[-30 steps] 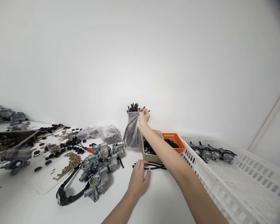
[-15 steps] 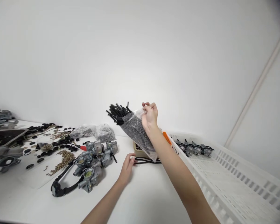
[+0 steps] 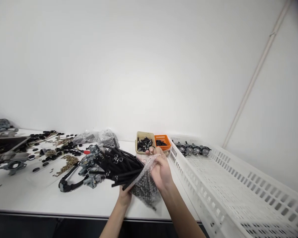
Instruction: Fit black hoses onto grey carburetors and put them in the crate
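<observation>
Both hands hold a clear bubble-wrap bag (image 3: pixel 146 185) of black rubber hoses (image 3: pixel 116 165) above the white table's front edge. My right hand (image 3: pixel 161 168) grips the bag's upper side. Under the bag, my left hand (image 3: pixel 125 197) supports it and is mostly hidden. The hoses stick out of the bag's mouth to the left, over a cluster of grey metal carburetors (image 3: pixel 89 165). The bag lies nearly level.
A beige box (image 3: pixel 144 142) and an orange basket (image 3: pixel 162 142) of black parts stand at the back. A large white slotted crate (image 3: pixel 228 178) with several carburetors (image 3: pixel 192 149) fills the right. Black rings, brass screws (image 3: pixel 68 163) and plastic bags (image 3: pixel 99 137) litter the left.
My right hand brought the bag of hoses from the back wall down toward me and tipped it level. My left hand left the hose on the table and went under the bag.
</observation>
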`<state>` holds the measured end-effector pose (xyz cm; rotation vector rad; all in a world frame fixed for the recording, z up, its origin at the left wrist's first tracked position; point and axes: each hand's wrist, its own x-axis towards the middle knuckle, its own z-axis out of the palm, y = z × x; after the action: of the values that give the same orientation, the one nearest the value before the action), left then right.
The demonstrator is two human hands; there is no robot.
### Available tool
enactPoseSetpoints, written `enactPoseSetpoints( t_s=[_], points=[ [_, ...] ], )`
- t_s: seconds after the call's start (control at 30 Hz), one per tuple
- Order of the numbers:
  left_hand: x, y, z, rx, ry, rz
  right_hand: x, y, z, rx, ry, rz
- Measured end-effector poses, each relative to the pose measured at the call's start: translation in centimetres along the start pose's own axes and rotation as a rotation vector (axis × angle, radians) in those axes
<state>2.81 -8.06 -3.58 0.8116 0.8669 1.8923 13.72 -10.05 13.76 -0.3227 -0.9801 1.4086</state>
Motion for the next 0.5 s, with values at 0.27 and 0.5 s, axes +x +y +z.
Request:
enactPoseSetpoints(
  t_s=[0.27,0.5],
  points=[
    [0.9,8.1,-1.7,0.295,-0.178,0.083,-2.6,-3.0,-6.1,-0.372,-0.248,0.157],
    [2.2,15.5,2.4,0.964,-0.449,0.225,-1.1,3.1,-7.4,-0.225,-0.216,0.193]
  ],
)
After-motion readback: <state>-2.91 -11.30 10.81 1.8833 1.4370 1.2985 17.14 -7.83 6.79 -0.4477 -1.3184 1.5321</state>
